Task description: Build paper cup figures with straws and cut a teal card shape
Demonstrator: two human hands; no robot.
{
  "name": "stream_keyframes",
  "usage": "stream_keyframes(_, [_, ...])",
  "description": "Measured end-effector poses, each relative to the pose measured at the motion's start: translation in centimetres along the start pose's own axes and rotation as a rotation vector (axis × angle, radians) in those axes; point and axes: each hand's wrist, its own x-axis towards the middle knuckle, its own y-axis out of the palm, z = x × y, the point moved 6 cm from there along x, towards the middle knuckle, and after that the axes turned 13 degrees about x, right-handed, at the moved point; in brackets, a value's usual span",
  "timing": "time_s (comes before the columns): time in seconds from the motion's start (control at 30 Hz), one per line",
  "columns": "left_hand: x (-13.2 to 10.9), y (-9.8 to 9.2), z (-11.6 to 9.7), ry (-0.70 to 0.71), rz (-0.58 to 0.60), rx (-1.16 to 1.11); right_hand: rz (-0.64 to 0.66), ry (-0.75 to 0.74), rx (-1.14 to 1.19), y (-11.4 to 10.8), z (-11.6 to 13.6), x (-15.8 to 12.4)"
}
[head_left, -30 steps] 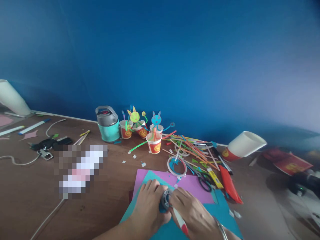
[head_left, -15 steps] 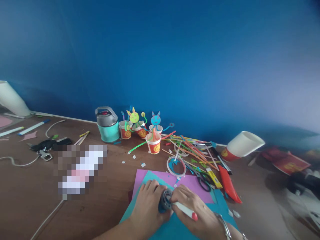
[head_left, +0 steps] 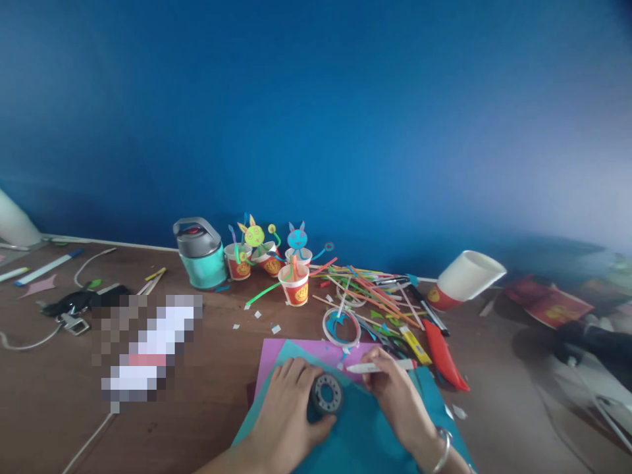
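Now | left hand [head_left: 291, 411] fingers curled round grey ring [head_left: 326, 395] on teal sheet [head_left: 368, 438] | right hand [head_left: 395, 390] fingers pinch marker [head_left: 381, 366], near ring

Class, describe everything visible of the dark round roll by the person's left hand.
The roll is a dark grey ring with a paler inner band round an open middle. It looks flat on the teal sheet. The left hand grips its left edge; the right hand, holding a white pen, is apart.

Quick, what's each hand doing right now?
Left hand: closed around a dark round roll on a teal paper sheet.
Right hand: closed on a white marker pen.
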Motion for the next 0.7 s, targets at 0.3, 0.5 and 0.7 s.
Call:
stream_keyframes(0.3, [0.3, 0.2, -1.9, 0.13, 0.027, 0.041, 0.002, -0.007, 0.137, -0.4, -0.2, 0.2])
stream_keyframes(0.5, [0.2, 0.8, -1.9, 0.124, 0.046, 0.084, 0.03, 0.008, 0.123, -0.2, -0.4, 0.0])
stream_keyframes(0.7, [0.3, 1.2, -1.6, 0.11, 0.046, 0.109, 0.015, 0.037, 0.149, -0.1, -0.5, -0.1])
